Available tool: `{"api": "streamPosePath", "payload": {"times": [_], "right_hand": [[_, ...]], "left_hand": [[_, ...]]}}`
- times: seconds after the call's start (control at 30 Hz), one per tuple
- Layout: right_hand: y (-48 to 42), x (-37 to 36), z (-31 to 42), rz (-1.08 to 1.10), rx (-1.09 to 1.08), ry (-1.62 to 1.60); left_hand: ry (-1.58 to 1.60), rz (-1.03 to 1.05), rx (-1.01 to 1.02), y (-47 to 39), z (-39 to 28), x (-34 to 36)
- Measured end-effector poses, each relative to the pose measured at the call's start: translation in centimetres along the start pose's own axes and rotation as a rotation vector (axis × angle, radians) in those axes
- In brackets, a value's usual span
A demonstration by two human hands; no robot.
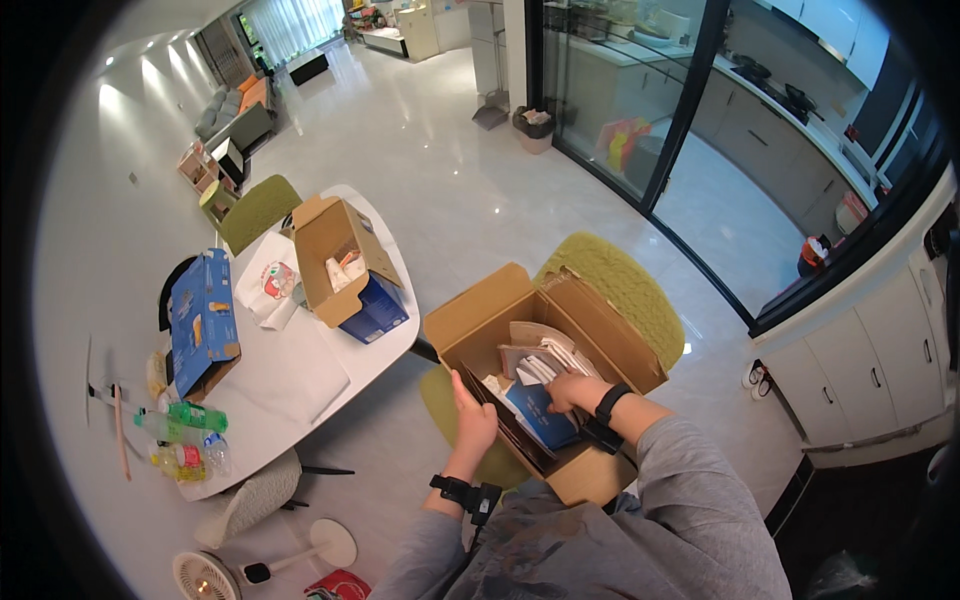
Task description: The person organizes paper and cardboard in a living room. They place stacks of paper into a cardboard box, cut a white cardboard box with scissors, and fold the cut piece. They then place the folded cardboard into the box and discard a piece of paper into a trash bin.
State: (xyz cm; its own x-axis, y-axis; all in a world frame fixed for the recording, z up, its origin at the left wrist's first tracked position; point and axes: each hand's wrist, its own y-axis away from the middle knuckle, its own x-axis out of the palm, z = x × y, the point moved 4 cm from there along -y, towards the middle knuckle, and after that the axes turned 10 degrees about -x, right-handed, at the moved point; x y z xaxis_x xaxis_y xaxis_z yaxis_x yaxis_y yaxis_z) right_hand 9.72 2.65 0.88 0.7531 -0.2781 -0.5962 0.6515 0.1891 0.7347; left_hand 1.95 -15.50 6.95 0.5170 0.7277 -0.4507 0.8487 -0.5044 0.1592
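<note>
An open cardboard box (pixel 510 304) rests on a green chair (pixel 615 277) in front of me, its flaps spread. Inside are folded cardboard pieces, a stack of pale papers (pixel 541 367) and a blue printed carton piece (pixel 541 414). My left hand (pixel 474 420) lies against the box's left wall, thumb raised and fingers partly hidden; whether it grips the wall I cannot tell. Down inside the box, my right hand (pixel 571 391) touches the papers and the blue piece; its fingertips are hidden. Both wrists wear black straps with small devices.
On the white table (pixel 300 375) at left stand another open box (pixel 315 255), a white plastic bag (pixel 264 281), a blue carton (pixel 202 322) and several bottles (pixel 191 416). A white fan (pixel 206 577) is at lower left. Glass sliding doors (pixel 637 112) lie beyond.
</note>
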Motion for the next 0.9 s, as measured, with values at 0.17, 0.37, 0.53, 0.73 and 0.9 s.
{"api": "streamPosePath", "payload": {"times": [0.17,0.37,0.53,0.73,0.9], "right_hand": [[2.0,0.2,1.8,-0.163,-0.074,0.047],[7.4,0.6,4.7,-0.341,-0.141,0.030],[12.1,2.0,6.1,-0.503,-0.115,-0.185],[16.3,4.7,5.9,-0.886,0.018,-0.195],[19.1,8.0,6.2,-1.126,0.500,-0.087]], "left_hand": [[-0.011,0.005,0.001,-0.1,0.2,0.2],[-0.069,-0.009,-0.003,0.0,0.3,0.3],[-0.140,-0.006,0.029,0.0,0.6,0.3],[-0.164,0.027,-0.034,0.6,-0.1,-0.1],[-0.143,0.043,-0.042,0.7,0.7,-0.2]]}}
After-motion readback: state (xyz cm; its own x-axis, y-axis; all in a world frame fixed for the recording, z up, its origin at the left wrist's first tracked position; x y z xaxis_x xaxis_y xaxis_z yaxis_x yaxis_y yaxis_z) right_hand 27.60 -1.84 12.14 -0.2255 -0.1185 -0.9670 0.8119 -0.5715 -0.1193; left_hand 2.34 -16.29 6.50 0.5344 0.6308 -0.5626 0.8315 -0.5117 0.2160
